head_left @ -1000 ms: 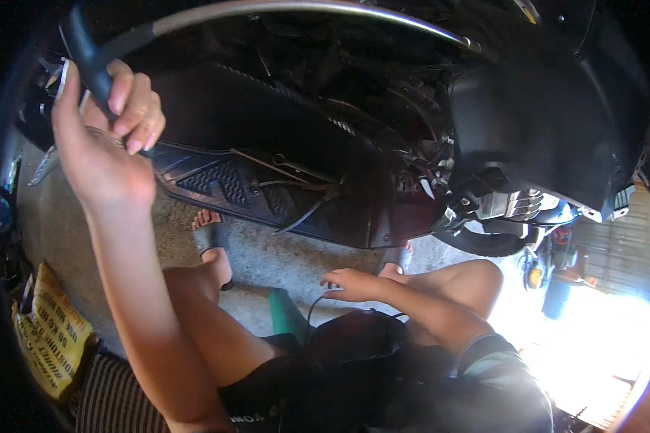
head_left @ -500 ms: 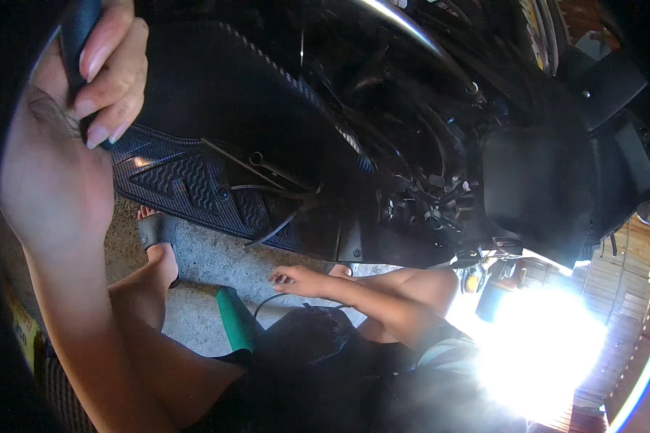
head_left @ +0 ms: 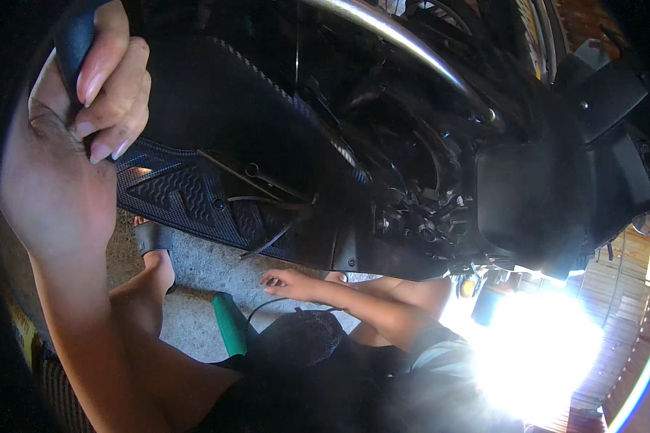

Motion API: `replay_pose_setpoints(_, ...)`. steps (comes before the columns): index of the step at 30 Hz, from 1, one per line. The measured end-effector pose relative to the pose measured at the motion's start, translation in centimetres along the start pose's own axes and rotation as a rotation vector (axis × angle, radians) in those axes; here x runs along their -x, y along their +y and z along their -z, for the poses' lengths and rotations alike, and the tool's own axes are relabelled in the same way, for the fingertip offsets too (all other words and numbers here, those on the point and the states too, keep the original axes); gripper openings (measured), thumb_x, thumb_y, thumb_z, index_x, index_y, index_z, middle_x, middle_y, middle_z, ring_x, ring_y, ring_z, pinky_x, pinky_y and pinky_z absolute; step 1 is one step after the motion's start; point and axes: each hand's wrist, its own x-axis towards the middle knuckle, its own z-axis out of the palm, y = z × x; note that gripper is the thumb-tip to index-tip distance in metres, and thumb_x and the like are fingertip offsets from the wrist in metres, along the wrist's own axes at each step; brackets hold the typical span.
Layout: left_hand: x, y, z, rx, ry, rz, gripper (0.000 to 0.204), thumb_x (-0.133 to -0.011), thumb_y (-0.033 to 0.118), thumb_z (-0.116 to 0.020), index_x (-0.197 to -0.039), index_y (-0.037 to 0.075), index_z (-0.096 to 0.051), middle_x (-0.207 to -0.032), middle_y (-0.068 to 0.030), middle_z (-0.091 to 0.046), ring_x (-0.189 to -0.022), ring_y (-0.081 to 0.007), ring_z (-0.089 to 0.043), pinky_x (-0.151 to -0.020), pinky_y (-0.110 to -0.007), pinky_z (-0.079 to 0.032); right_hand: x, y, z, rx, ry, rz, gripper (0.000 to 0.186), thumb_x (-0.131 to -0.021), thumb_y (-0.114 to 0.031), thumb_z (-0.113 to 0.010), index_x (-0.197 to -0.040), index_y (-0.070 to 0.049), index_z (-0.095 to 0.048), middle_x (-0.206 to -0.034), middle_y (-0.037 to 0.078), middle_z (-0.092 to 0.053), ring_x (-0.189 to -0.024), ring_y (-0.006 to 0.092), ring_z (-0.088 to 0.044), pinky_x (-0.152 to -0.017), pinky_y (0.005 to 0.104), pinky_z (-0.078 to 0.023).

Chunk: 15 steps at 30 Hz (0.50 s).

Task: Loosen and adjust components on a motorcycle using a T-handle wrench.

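Note:
At the upper left, my left hand (head_left: 87, 123) is closed round a dark, smooth handle (head_left: 76, 47); the ends of the handle are hidden or out of view. Beneath that hand lies the textured black footboard (head_left: 188, 191) of a motor scooter (head_left: 224, 108). Loose thin dark straps (head_left: 267, 242) lie across the footboard. My right hand (head_left: 292, 283) hangs over the floor below the footboard's edge. Its fingers are loosely bent and slightly apart, with nothing visible in them.
Right of the footboard, wires and connectors (head_left: 430, 213) show beside a broad black seat-like panel (head_left: 523, 195). A shiny metal tube (head_left: 412, 40) curves overhead. A green object (head_left: 229, 325) stands on the concrete floor (head_left: 202, 270) between my legs. Bright glare hides the lower right.
The view has shifted a little, so the metal tube and scooter sit slightly differently in it. My left hand keeps its hold on the handle. My right hand looks nearly the same.

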Motion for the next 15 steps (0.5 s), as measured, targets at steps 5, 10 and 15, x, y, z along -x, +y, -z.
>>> replay_pose_setpoints(5, -0.5, 0.1, -0.2, -0.082, -0.01, 0.019, 0.039, -0.102, 0.039, -0.024, -0.076, 0.014, -0.039, -0.057, 0.0049, -0.029, -0.047, -0.0065, -0.024, -0.048, -0.02, -0.026, 0.1, 0.1, 0.0, 0.002, 0.018, 0.017, 0.034, -0.089, -0.03, -0.061, -0.111, -0.004, -0.058, -0.1, 0.015, -0.063, -0.093, 0.0221, -0.061, -0.08, 0.0351, -0.049)
replay_pose_setpoints(10, -1.3, 0.0, -1.3, -0.011, 0.063, 0.089, 0.042, -0.101, 0.042, -0.021, -0.075, 0.014, -0.037, -0.058, 0.0043, -0.027, -0.047, -0.0073, -0.024, -0.048, -0.021, -0.026, 0.2, 0.1, 0.0, 0.04, -0.026, -0.026, 0.035, -0.092, -0.029, -0.058, -0.117, -0.005, -0.056, -0.105, 0.012, -0.061, -0.094, 0.019, -0.059, -0.082, 0.0321, -0.048)
replay_pose_setpoints(15, -2.0, -0.7, -3.9, 0.0, 0.052, 0.138, 0.044, -0.1, 0.045, -0.019, -0.074, 0.014, -0.035, -0.058, 0.0045, -0.024, -0.046, -0.0075, -0.023, -0.047, -0.02, -0.024, 0.0, 0.1, 0.1, 0.04, -0.01, 0.02, 0.034, -0.092, -0.028, -0.058, -0.116, -0.004, -0.056, -0.105, 0.013, -0.061, -0.095, 0.0206, -0.06, -0.084, 0.0328, -0.049)
